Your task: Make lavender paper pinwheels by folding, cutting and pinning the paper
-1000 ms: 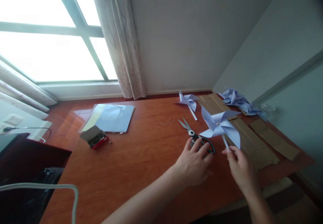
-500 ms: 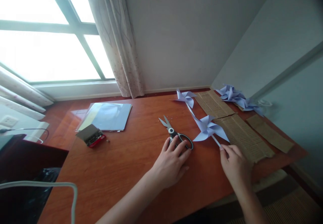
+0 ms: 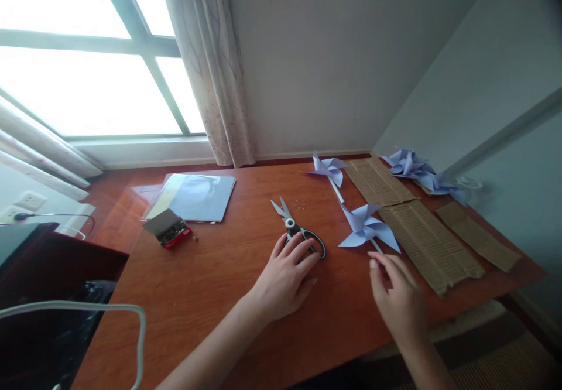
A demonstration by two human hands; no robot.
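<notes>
Table (image 3: 153, 296), cardboard (image 3: 430, 243) at one o'clock from my right hand (image 3: 399, 293).
Its pinwheel (image 3: 363, 226) grip I can't tell; left hand (image 3: 284, 279) palm-down, loose on scissors (image 3: 290, 223).

The head camera looks forward and down across the table (image 3: 211, 284); it faces the wall (image 3: 302, 56) beyond.

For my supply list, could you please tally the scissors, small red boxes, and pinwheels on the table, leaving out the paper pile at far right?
Scissors: 1
Small red box: 1
Pinwheels: 2
Total: 4
</notes>
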